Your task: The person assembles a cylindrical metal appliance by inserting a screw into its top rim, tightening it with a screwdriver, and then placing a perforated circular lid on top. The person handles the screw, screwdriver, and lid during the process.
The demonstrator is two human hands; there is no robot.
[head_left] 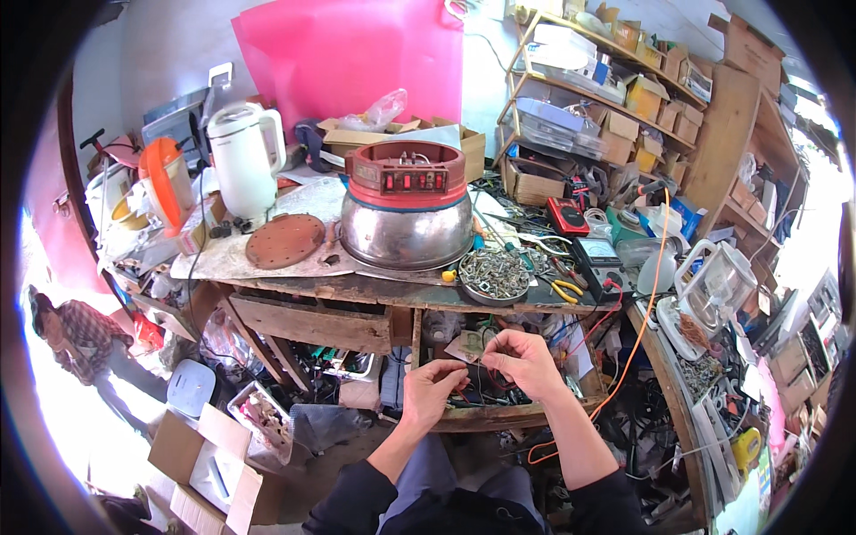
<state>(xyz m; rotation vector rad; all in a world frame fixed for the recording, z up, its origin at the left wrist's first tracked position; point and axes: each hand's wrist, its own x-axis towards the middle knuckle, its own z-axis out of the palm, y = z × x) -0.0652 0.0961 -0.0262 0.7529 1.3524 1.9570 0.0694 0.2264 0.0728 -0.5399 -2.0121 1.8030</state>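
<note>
My left hand and my right hand are held close together in front of an open wooden drawer below the workbench. Both pinch a thin wire that runs between the fingertips; its colour and ends are too fine to make out. The drawer under the hands holds a tangle of cables and small parts. On the bench above stands an upturned steel cooker pot with a red base, and beside it a round dish of screws.
A wooden workbench carries a white kettle, a rusty round plate, yellow pliers and a multimeter. Shelves of boxes rise at right. Cardboard boxes lie on the floor; a person stands at left.
</note>
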